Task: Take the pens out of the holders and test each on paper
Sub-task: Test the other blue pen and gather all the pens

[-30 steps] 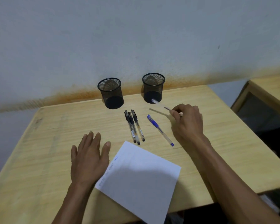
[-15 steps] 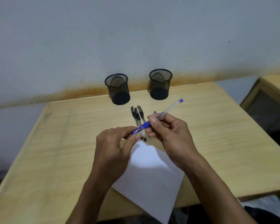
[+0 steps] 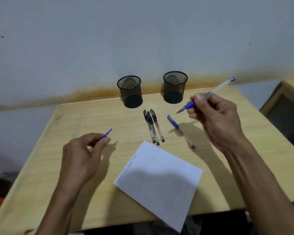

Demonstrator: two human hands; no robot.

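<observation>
Left hand (image 3: 80, 160) pinches blue cap (image 3: 107, 133) above table (image 3: 58, 167). Paper (image 3: 159, 180) front centre — thin, likely slides. Right hand (image 3: 214, 119) grips pen (image 3: 209, 94) at rubber sleeve, tip bared — light, stiff, seemingly unslippery there.

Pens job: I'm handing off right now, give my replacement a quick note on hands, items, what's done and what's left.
Left hand: shut on the blue cap.
Right hand: holds the uncapped blue pen, tip aimed down-left, above the table.
Both mesh holders look empty. Three black pens and a capped blue pen lie above the paper.
Done: pens out; faint scribbles along the paper's left edge.
Left: test the held pen, recap it. Which others are tested, I can't tell.
</observation>
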